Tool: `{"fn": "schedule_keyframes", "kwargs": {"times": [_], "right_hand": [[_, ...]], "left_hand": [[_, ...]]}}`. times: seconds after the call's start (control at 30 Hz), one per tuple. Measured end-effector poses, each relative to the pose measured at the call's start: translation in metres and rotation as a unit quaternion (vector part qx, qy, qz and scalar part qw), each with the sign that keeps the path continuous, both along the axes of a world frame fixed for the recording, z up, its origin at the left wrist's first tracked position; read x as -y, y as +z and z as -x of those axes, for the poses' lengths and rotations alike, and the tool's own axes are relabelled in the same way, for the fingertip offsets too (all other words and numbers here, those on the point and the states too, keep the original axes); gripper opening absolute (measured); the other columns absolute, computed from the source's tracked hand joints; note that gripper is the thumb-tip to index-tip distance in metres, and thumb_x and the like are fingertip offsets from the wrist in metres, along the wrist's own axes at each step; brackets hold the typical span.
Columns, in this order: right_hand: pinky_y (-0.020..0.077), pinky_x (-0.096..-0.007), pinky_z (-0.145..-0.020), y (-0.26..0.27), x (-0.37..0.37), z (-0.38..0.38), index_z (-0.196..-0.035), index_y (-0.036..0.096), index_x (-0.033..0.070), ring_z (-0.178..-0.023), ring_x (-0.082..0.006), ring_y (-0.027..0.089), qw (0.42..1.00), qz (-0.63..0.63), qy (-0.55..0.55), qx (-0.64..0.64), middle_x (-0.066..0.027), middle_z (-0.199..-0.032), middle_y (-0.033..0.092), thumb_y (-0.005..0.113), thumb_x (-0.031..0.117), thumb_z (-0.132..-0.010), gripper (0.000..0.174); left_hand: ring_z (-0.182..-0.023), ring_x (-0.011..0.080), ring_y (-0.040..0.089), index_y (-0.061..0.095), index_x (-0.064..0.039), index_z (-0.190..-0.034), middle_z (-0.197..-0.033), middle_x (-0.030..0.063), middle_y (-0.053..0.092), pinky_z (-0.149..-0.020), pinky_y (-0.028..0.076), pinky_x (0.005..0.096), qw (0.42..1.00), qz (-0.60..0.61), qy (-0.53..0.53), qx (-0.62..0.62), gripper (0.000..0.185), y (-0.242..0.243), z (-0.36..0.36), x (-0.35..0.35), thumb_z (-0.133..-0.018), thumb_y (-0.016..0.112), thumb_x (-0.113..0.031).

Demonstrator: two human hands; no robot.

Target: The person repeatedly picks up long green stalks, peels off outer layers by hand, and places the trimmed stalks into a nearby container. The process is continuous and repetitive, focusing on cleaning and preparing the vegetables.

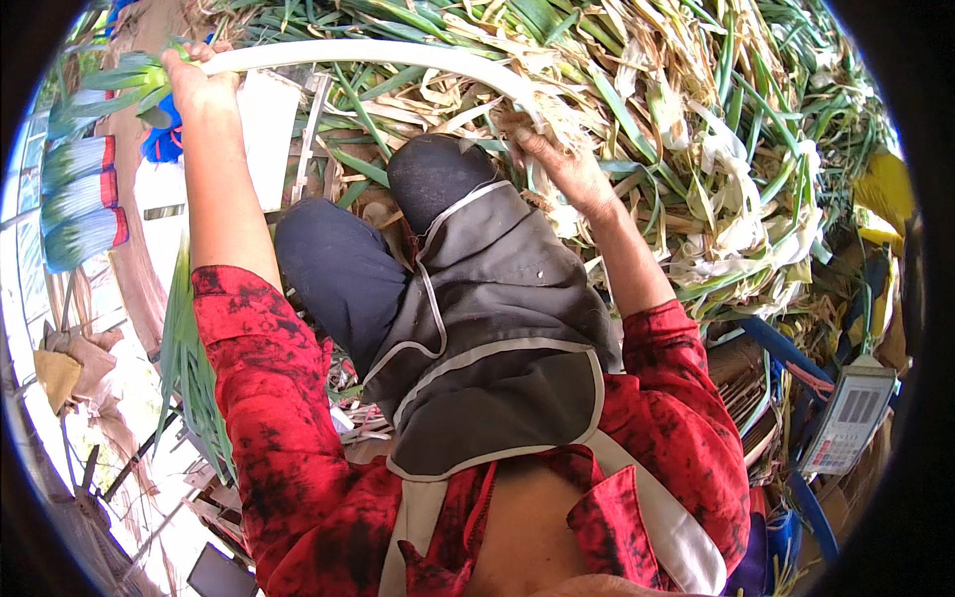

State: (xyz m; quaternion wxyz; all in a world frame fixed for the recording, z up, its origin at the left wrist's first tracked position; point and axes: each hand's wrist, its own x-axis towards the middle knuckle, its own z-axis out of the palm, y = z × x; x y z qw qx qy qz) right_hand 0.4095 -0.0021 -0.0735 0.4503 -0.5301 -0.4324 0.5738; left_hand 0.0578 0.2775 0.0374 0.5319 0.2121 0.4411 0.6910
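A long white leek or large green onion (358,52) arches across the top of the view, above my knees. At the upper left my left hand (200,74) is closed around its leafy green end. My right hand (548,149) is at the root end near the upper middle, with the pale stringy roots (563,123) by the fingers. Whether those fingers grip the stalk is hard to tell. Beneath and beyond the stalk lies a heap of green and dry leaves (642,89).
Bundles of white-and-green stalks with red bands (82,201) lie at the far left. Blue ties (164,138) hang by my left wrist. A digital scale display (850,418) stands at the right, near blue straps (783,351). More green leaves (190,358) lie beside my left arm.
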Motion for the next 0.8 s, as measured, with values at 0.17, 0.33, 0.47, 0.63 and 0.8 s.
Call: {"fn": "schedule_keyframes", "kwargs": {"times": [0.17, 0.33, 0.47, 0.63, 0.8], "right_hand": [[0.0456, -0.0289, -0.083, 0.027, 0.061, 0.002, -0.116, 0.056, -0.001, -0.091, -0.0147, 0.057, 0.99, -0.056, 0.104, 0.073, -0.0081, -0.102, 0.064, 0.056, 0.029, -0.093, 0.038], [0.0409, -0.0277, -0.056, 0.075, 0.099, -0.02, -0.091, 0.06, -0.002, -0.061, -0.0108, 0.045, 0.983, 0.051, 0.124, 0.128, -0.0043, -0.065, 0.051, 0.051, 0.03, -0.096, 0.033], [0.0363, -0.025, -0.056, 0.091, 0.129, -0.025, -0.086, 0.056, 0.001, -0.062, -0.0089, 0.042, 0.986, 0.128, 0.065, 0.087, 0.0001, -0.068, 0.048, 0.048, 0.029, -0.097, 0.031], [0.0255, -0.0231, -0.046, 0.101, 0.196, -0.069, -0.086, 0.059, 0.009, -0.048, -0.0044, 0.03, 0.958, 0.243, -0.124, 0.086, 0.0083, -0.055, 0.037, 0.05, 0.033, -0.096, 0.027], [0.0437, -0.0439, -0.086, 0.01, 0.185, -0.136, -0.108, 0.056, 0.001, -0.101, -0.0271, 0.055, 0.795, 0.206, -0.013, 0.57, -0.014, -0.108, 0.057, 0.061, 0.03, -0.085, 0.037]], "left_hand": [[-0.045, 0.0118, 0.034, 0.042, -0.011, -0.077, -0.053, -0.0024, 0.038, -0.052, 0.036, 0.0316, 0.996, 0.07, -0.042, 0.03, 0.038, -0.029, 0.038, -0.008, -0.096, 0.046, -0.044], [-0.047, 0.0137, 0.035, 0.047, -0.005, -0.082, -0.057, -0.0007, 0.039, -0.051, 0.036, 0.0278, 0.986, 0.115, -0.112, 0.037, 0.038, -0.107, 0.059, -0.042, -0.093, 0.054, -0.041], [-0.045, 0.0154, 0.037, 0.047, -0.009, -0.081, -0.055, -0.0004, 0.041, -0.048, 0.038, 0.0319, 0.989, 0.089, -0.114, 0.017, 0.033, -0.133, -0.007, -0.042, -0.092, 0.055, -0.04], [-0.048, 0.0161, 0.038, 0.044, -0.009, -0.081, -0.058, 0.0011, 0.041, -0.054, 0.04, 0.0355, 0.997, 0.051, -0.064, -0.011, 0.035, -0.089, -0.025, -0.035, -0.093, 0.052, -0.04], [-0.05, 0.0168, 0.039, 0.042, -0.008, -0.081, -0.061, 0.0027, 0.041, -0.06, 0.043, 0.0392, 0.999, -0.001, 0.026, -0.048, 0.036, -0.009, 0.021, -0.033, -0.094, 0.049, -0.041]]}}
